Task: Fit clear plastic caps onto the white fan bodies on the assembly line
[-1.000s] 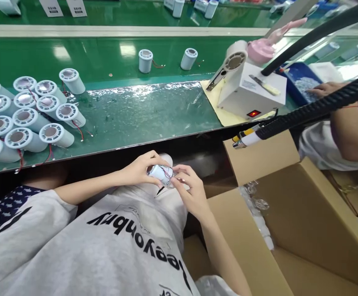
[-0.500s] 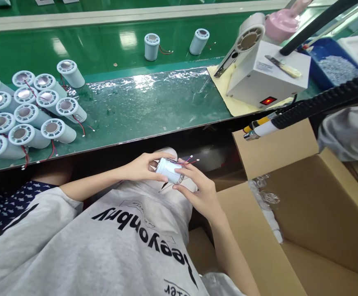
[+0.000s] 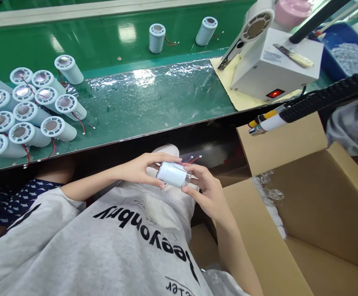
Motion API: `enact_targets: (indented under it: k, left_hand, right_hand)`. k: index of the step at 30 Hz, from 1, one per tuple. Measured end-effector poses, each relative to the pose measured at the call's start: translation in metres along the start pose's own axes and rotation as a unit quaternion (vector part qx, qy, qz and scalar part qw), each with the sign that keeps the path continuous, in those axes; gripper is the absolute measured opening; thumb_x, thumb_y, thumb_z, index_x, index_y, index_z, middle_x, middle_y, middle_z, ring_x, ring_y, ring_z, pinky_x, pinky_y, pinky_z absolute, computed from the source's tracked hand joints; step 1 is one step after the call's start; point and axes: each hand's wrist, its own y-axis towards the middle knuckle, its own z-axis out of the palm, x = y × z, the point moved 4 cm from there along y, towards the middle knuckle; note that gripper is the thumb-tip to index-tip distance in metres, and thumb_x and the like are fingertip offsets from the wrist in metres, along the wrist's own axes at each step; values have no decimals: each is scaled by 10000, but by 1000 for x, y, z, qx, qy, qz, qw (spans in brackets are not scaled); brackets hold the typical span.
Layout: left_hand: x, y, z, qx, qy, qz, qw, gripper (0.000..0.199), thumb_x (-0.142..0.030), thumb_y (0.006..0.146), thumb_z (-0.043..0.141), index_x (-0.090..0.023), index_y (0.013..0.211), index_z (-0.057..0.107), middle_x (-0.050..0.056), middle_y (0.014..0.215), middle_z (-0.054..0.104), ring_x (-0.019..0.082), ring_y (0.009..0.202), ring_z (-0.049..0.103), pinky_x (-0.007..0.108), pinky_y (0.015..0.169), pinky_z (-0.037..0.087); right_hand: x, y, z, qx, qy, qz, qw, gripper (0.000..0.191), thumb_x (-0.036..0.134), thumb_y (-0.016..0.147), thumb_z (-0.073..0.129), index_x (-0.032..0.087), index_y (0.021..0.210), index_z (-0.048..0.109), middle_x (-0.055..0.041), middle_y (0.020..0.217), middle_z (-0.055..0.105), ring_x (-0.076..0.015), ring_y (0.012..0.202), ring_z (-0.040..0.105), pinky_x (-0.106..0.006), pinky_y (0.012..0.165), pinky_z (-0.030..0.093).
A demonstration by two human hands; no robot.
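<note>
Over my lap, below the bench edge, I hold a small white cylinder (image 3: 173, 174) lying on its side. Thin red wires with white tips (image 3: 191, 159) stick out of it to the right. My left hand (image 3: 142, 168) grips its left end and my right hand (image 3: 206, 190) cups its right end. On the green bench at the left lies a stack of several like white cylinders (image 3: 27, 111) with round metal faces and red wires.
Two more cylinders (image 3: 156, 38) stand further back on the green belt. A white box machine with a red lit switch (image 3: 274, 65) sits at the right on yellow paper. A black hose with a yellow nozzle (image 3: 268, 121) hangs over open cardboard boxes (image 3: 320, 205). Another person's sleeve (image 3: 353, 123) shows at the far right.
The cylinder has been turned in my hands, so its wires now point out to the right. The view has tilted down slightly. The other person's arm has drawn back.
</note>
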Motion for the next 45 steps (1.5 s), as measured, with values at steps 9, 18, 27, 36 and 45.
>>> enact_targets:
  k: [9,18,27,36,45]
  left_hand:
    - [37,55,3,-89,-216,-85,969,889,-298,616,985,-189,1432,646,173,1430,673,330,1323,643,465,1135,485]
    - [50,211,31,-68,-250,-105,960,779,-411,486,1028,-104,1156,776,146,1189,783,280,1166,703,468,1156,445]
    - [53,244,24,-49,-217,-101,970,753,-461,539,1002,-125,1167,754,133,1154,775,222,1042,725,381,1014,531]
    - [41,154,9,9,-131,-123,984,792,-245,500,1016,-191,1222,694,115,1271,691,179,983,700,308,854,562]
    - [-4,73,25,117,28,59,991,775,-326,803,878,-373,1510,563,105,1561,583,319,1435,553,452,1133,498]
  right_hand:
    - [-49,6,-12,-161,123,41,978,553,561,782,859,266,1164,589,-104,1249,697,-269,1148,693,-403,941,608]
    - [-114,27,-83,-405,161,12,900,783,777,671,787,256,1174,492,-138,1240,654,-270,1118,672,-440,944,583]
    - [-127,53,-113,-383,183,-8,905,740,743,677,809,249,1151,531,-134,1207,691,-283,1112,694,-459,934,608]
    - [-70,10,-89,-226,41,-28,973,441,487,755,888,239,1063,693,-123,1276,724,-302,1223,683,-476,1020,602]
    - [1,-32,-53,-115,-141,-106,978,339,426,935,779,293,1228,671,-75,1255,749,-283,1164,734,-478,992,649]
